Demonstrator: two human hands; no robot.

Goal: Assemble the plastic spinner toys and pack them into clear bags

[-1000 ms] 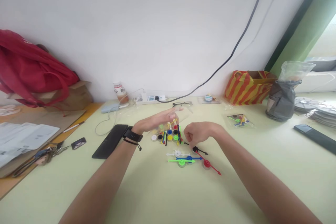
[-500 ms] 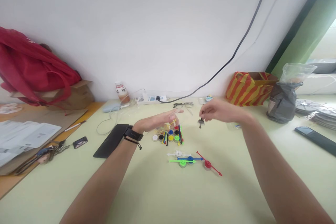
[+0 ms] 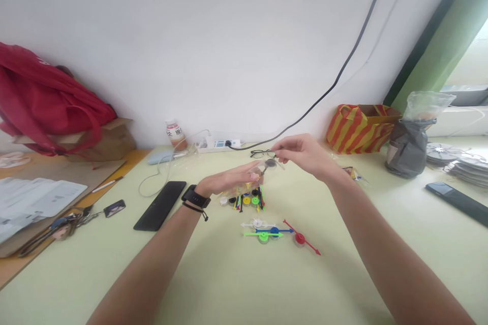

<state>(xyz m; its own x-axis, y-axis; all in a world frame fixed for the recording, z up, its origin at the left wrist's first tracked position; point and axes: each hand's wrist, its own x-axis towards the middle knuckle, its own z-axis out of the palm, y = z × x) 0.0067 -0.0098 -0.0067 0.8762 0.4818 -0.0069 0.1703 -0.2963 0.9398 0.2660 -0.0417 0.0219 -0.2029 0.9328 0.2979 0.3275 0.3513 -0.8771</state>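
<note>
My right hand (image 3: 303, 155) pinches a black arrow spinner (image 3: 270, 163) with a round base, just above and right of my left hand. My left hand (image 3: 238, 176), palm down, is closed on a clear plastic bag (image 3: 263, 168) that looks to have small yellow parts in it; its outline is hard to make out. Beneath that hand lie loose round bases and arrows, among them a yellow base (image 3: 246, 201) and a green base (image 3: 255, 201). Nearer me lie a white spinner (image 3: 257, 223), a blue spinner (image 3: 274, 232), a green spinner (image 3: 263, 236) and a red spinner (image 3: 300, 239).
Eyeglasses (image 3: 258, 154) lie behind my hands, near a power strip (image 3: 217, 145) and a bottle (image 3: 175, 135). A black phone (image 3: 160, 205) is at left. A striped bag (image 3: 358, 129), a grey bag (image 3: 407, 150) and another dark phone (image 3: 457, 203) stand or lie at right.
My right hand has moved left and slightly up with the black arrow spinner, bringing it beside the left hand and the bag. The spinners in front lie as before.
</note>
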